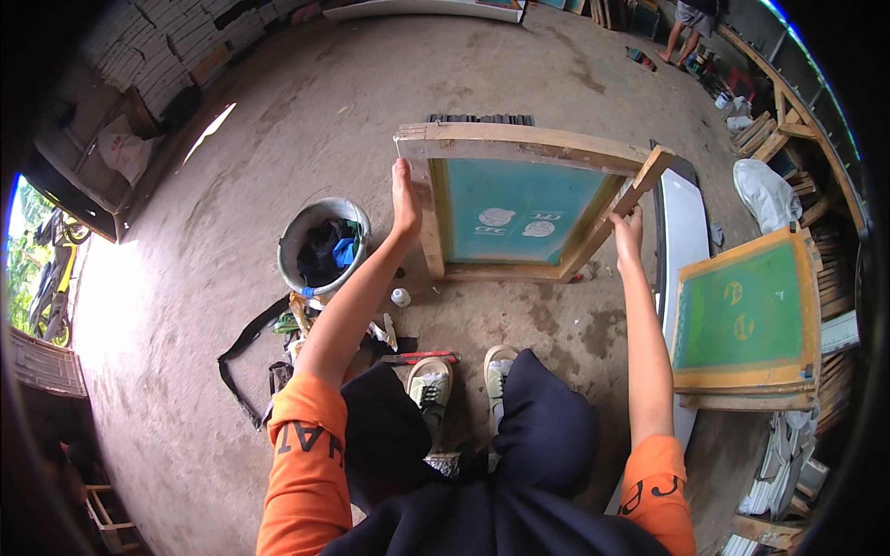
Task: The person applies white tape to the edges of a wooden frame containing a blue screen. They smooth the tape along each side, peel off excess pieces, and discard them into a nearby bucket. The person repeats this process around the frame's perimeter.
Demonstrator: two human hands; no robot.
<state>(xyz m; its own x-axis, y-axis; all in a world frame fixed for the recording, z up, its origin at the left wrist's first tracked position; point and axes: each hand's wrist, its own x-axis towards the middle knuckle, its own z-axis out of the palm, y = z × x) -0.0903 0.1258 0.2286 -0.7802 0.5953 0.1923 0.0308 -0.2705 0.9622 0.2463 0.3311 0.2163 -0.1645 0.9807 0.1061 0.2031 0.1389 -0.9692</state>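
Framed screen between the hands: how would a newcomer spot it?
Start at the concrete floor beyond the shoes. The framed screen is between the left hand and right hand. White marks on blue-green mesh set it apart from the green screen at right.

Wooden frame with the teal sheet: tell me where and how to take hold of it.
Take the wooden frame by its left bar and right bar, coming from both sides. These outer bars stand wide apart, so should balance it; the teal sheet between them looks too thin to hold.
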